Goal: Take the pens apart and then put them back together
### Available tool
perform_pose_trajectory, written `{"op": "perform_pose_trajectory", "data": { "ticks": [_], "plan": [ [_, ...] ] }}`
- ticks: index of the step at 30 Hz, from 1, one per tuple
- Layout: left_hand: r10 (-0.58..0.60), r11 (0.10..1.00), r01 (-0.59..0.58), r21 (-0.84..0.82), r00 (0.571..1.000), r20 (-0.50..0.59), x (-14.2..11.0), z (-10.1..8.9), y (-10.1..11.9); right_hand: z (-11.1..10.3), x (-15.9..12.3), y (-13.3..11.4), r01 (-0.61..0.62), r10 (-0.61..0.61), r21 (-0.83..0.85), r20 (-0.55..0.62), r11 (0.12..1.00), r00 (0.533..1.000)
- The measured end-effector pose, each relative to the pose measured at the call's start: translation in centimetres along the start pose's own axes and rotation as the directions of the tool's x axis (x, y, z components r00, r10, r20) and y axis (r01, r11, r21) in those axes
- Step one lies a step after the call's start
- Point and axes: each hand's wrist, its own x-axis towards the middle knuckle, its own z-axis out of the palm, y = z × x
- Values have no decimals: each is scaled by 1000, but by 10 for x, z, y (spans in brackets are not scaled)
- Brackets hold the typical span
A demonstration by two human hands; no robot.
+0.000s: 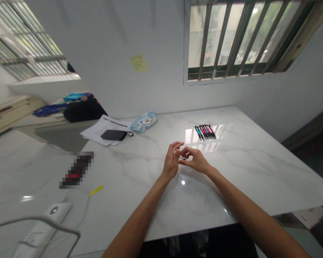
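My left hand [171,161] is held above the table, its upper fingers fairly straight and its lower part closed around one end of a slim white and dark pen-like thing [182,157]. From the right, my right hand [196,159] pinches the other end between thumb and fingertips. Much of this thing is hidden by the fingers, so its exact kind is unclear. Beyond the hands, a row of several pens [205,132] in teal, red, pink and black lies side by side on the white marbled table [247,157].
At the back left, a black pouch-like case [113,135] with a strap rests on papers [97,132], beside a blue and white packet [144,122]. A blurred-out dark object [76,170], a yellow strip [96,190] and a white power strip [43,229] lie left.
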Motion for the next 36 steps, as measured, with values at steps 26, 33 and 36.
{"op": "perform_pose_trajectory", "data": {
  "ticks": [26, 33, 36],
  "plan": [
    [-413, 819, 418, -393, 905, 100, 1, 10, -32, -20, 14, 19, -149, 238, 366, -211, 919, 948],
    [-378, 898, 380, -220, 924, 54, 4, 3, -41, -32, 11, 23, -252, 224, -9, -431, 968, 874],
    [-305, 951, 306, -47, 952, 31, 3, 0, -41, -37, 7, 27, -346, 213, -311, -390, 885, 896]
  ]
}}
